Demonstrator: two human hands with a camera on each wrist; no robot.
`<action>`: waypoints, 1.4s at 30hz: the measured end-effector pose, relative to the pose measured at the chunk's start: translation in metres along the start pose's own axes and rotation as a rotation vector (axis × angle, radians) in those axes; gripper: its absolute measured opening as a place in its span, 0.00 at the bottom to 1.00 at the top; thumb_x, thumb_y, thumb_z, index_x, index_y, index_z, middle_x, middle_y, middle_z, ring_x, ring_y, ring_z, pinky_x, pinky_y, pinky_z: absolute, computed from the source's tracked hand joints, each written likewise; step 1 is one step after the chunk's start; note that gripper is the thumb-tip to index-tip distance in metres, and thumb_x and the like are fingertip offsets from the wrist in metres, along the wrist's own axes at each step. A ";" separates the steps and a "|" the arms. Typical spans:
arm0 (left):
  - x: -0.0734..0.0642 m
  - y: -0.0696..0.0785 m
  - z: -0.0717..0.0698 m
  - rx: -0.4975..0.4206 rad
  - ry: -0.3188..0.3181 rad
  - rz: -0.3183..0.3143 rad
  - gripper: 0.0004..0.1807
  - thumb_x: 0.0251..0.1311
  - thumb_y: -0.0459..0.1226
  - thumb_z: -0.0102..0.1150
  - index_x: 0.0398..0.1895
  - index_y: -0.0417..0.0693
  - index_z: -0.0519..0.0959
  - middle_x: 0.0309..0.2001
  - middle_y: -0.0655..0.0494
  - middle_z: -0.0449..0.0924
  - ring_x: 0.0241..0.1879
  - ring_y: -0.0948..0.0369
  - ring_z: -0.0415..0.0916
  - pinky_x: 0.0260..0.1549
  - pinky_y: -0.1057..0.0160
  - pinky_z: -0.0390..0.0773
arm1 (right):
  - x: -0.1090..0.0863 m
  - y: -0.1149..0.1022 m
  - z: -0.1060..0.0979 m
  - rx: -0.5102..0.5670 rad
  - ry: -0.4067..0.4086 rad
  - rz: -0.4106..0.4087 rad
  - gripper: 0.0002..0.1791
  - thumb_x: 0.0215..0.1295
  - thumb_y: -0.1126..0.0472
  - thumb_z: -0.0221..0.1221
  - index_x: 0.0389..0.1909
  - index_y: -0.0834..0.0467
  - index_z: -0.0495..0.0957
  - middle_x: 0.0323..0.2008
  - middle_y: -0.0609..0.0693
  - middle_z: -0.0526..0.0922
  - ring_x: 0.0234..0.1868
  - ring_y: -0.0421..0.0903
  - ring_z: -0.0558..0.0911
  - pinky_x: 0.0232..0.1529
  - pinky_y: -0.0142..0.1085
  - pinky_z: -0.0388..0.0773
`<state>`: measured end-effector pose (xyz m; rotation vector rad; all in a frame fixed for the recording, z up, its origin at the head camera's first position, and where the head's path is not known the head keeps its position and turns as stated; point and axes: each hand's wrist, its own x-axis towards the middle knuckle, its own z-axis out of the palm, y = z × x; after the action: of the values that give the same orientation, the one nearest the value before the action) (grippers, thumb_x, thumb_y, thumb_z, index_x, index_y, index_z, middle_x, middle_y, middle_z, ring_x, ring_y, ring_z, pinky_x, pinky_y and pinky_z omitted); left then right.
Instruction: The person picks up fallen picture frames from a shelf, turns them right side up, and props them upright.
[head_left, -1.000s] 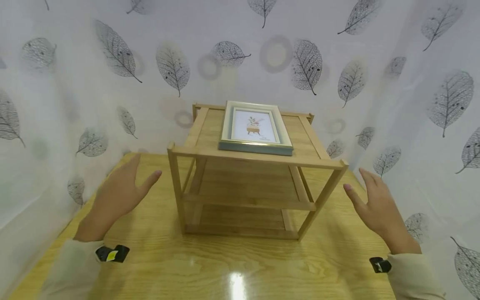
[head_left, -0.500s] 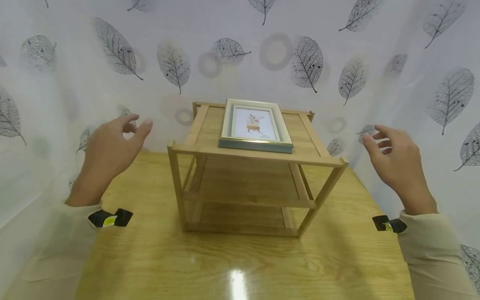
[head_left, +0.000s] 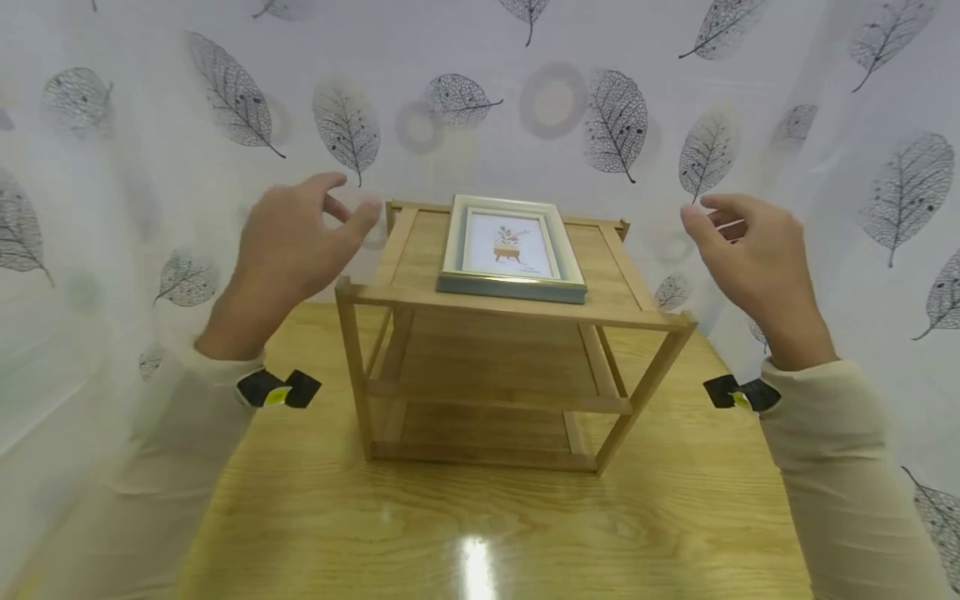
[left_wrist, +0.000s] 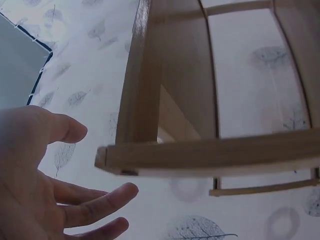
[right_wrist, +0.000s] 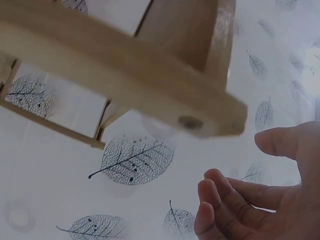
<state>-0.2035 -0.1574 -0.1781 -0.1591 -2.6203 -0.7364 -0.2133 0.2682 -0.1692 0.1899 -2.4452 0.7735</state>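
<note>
A picture frame with a pale border lies face up on the top board of a three-tier wooden rack. Its picture shows a plant in an orange pot on legs. My left hand hovers by the rack's left side, fingers loosely bent and holding nothing. On the other side, my right hand is raised beyond the rack's right edge, thumb apart from the fingers. Both wrist views show space between the fingertips and the wooden posts. The right wrist view has a rack corner above the fingers.
The rack stands on a yellow wood-grain table. A white curtain printed with grey leaves hangs behind and along both sides. Dark straps with small devices sit on both wrists.
Both hands have risen from low beside the rack to about the level of its top. In the last half second they have moved inward, closer to the picture frame. Rack and frame stay put.
</note>
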 end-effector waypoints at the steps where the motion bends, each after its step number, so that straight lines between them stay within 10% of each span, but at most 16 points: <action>1: 0.001 0.005 0.001 0.010 -0.017 0.010 0.42 0.70 0.64 0.42 0.76 0.45 0.63 0.55 0.46 0.84 0.68 0.37 0.63 0.63 0.35 0.63 | 0.002 -0.005 0.001 0.000 -0.019 -0.001 0.33 0.72 0.40 0.52 0.64 0.61 0.77 0.52 0.67 0.83 0.50 0.62 0.82 0.40 0.35 0.71; 8: 0.007 0.031 0.013 0.091 -0.159 0.089 0.35 0.72 0.59 0.41 0.65 0.39 0.73 0.55 0.45 0.81 0.63 0.37 0.63 0.64 0.33 0.58 | 0.012 -0.032 0.015 0.003 -0.186 -0.006 0.37 0.72 0.36 0.51 0.65 0.63 0.75 0.57 0.66 0.80 0.53 0.62 0.81 0.48 0.55 0.76; 26: 0.016 0.054 0.036 0.137 -0.329 0.168 0.25 0.74 0.54 0.46 0.37 0.43 0.81 0.55 0.45 0.82 0.62 0.41 0.67 0.59 0.38 0.66 | 0.014 -0.064 0.048 -0.052 -0.528 -0.079 0.31 0.74 0.43 0.53 0.58 0.68 0.79 0.50 0.64 0.83 0.51 0.58 0.80 0.51 0.52 0.77; 37: 0.016 0.052 0.043 0.122 -0.292 0.212 0.20 0.69 0.44 0.47 0.18 0.48 0.68 0.26 0.49 0.74 0.53 0.43 0.69 0.58 0.40 0.64 | 0.010 -0.064 0.059 -0.074 -0.542 -0.131 0.17 0.72 0.51 0.56 0.38 0.61 0.86 0.31 0.53 0.83 0.35 0.51 0.77 0.38 0.43 0.74; 42: 0.017 0.053 0.044 0.112 -0.299 0.216 0.19 0.69 0.43 0.48 0.19 0.47 0.68 0.27 0.49 0.75 0.51 0.45 0.69 0.65 0.41 0.60 | 0.009 -0.063 0.062 -0.064 -0.517 -0.135 0.16 0.71 0.53 0.57 0.31 0.60 0.85 0.29 0.51 0.83 0.33 0.50 0.77 0.36 0.42 0.74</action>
<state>-0.2234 -0.0890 -0.1796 -0.5489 -2.8539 -0.5239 -0.2322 0.1817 -0.1756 0.5881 -2.8943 0.6441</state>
